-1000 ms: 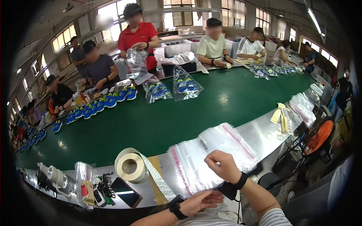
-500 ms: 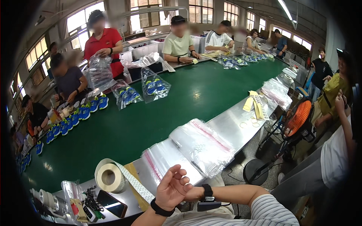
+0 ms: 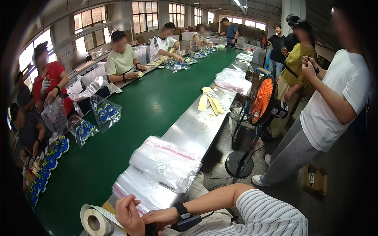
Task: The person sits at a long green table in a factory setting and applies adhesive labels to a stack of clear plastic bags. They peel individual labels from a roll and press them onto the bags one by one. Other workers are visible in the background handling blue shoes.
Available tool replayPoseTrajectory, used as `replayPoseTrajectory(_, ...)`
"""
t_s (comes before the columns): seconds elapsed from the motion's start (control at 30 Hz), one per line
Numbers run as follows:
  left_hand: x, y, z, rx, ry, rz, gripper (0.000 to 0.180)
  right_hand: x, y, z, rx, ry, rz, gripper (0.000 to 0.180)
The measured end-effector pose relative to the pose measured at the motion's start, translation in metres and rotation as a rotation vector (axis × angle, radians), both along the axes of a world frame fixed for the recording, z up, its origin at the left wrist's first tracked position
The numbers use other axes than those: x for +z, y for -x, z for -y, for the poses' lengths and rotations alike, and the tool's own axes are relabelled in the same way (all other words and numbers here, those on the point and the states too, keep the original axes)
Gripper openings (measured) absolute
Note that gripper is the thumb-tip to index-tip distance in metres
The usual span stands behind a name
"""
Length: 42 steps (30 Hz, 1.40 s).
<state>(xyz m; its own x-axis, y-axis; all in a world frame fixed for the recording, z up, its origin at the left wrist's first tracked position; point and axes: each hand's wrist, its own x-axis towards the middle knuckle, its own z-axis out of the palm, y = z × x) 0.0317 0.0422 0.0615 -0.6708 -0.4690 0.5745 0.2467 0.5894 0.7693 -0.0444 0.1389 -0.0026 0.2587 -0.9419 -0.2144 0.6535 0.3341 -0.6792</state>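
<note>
My hands at the desk edge

My right hand point(image 3: 157, 217) clasps my half-curled, empty left hand point(image 3: 128, 214) beside the label roll point(image 3: 94, 221) (clear bag stack point(image 3: 147, 188) just behind), on the desk point(image 3: 197, 126).

Inside a long factory hall, lit by daylight through tall multi-pane windows point(image 3: 143, 15) along the far wall and by ceiling strip lights point(image 3: 237, 2). Down the middle, a long green conveyor belt point(image 3: 130, 129) edged on the near side by a bare metal worktop point(image 3: 199, 131). Seated along the far side, a row of workers point(image 3: 122, 59). On the dark concrete floor point(image 3: 338, 165), an orange pedestal fan point(image 3: 262, 100) on a round base, near a small cardboard box point(image 3: 315, 179). Standing by the fan, several onlookers point(image 3: 327, 110).
</note>
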Motion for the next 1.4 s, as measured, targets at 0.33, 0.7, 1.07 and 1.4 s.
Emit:
replayPoseTrajectory(0.33,0.008,0.006,0.032,0.305,0.704,-0.004,0.016,0.002,-0.010,0.019,-0.071,-0.011,-0.061,0.045)
replayPoseTrajectory(0.7,0.004,-0.025,-0.009,-0.184,0.584,-0.018,0.017,0.008,0.047,-0.003,-0.465,0.361,-1.544,0.027)
replayPoseTrajectory(1.07,-0.055,0.033,-0.065,-0.713,-0.873,0.308,0.051,0.051,0.109,0.004,-1.103,0.125,-0.772,0.022)
replayPoseTrajectory(1.4,-0.070,0.015,-0.052,-0.898,-1.024,0.250,0.044,0.066,0.071,0.001,-0.917,0.322,-0.246,0.020)
